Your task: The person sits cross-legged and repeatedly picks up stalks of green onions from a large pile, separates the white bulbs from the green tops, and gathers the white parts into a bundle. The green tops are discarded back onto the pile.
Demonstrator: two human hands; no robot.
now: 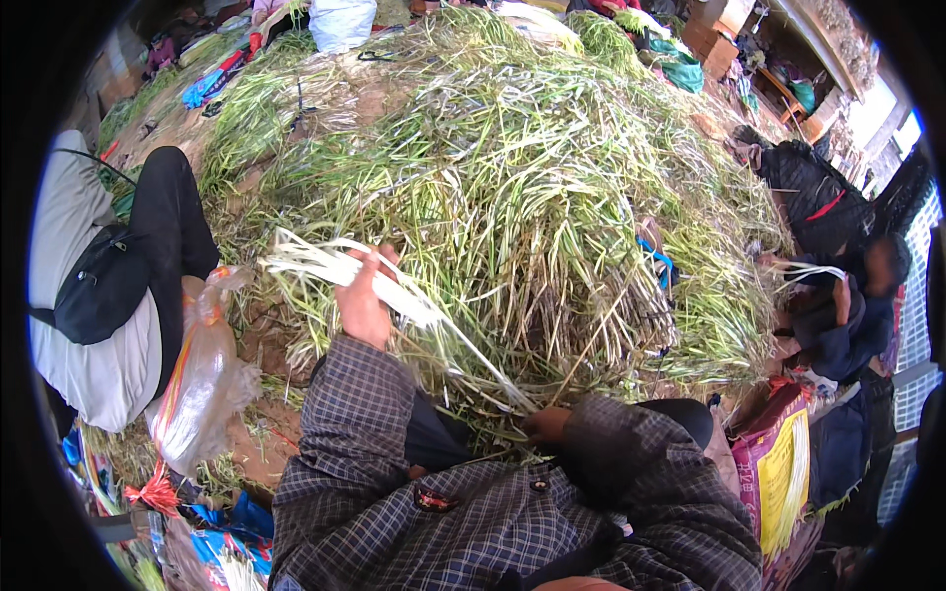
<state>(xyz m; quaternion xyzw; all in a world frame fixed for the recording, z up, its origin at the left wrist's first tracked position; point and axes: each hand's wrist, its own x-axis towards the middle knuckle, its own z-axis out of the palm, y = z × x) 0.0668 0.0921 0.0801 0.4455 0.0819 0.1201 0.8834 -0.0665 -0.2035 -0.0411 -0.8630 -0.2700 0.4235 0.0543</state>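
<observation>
My left hand (pixel 365 299) is closed around a bundle of pale stalks (pixel 318 264), just in front of a large heap of green and yellowish long-leaved plants (pixel 517 185). One long pale stalk or leaf (pixel 480 356) runs from the bundle down to my right hand (pixel 548 424). The right hand is low at the heap's near edge, dark and blurred, its fingertips at the end of that strand; whether they pinch it is unclear. Brownish stems (pixel 576 310) lie in the heap between and beyond the hands.
A person (pixel 170 214) sits close on the left beside a clear plastic bag (pixel 196 391). Another person (pixel 850 310) on the right holds pale stalks. A yellow and purple sack (pixel 772 458) with stalks on it lies at the near right. More people and a white sack (pixel 340 26) are at the far side.
</observation>
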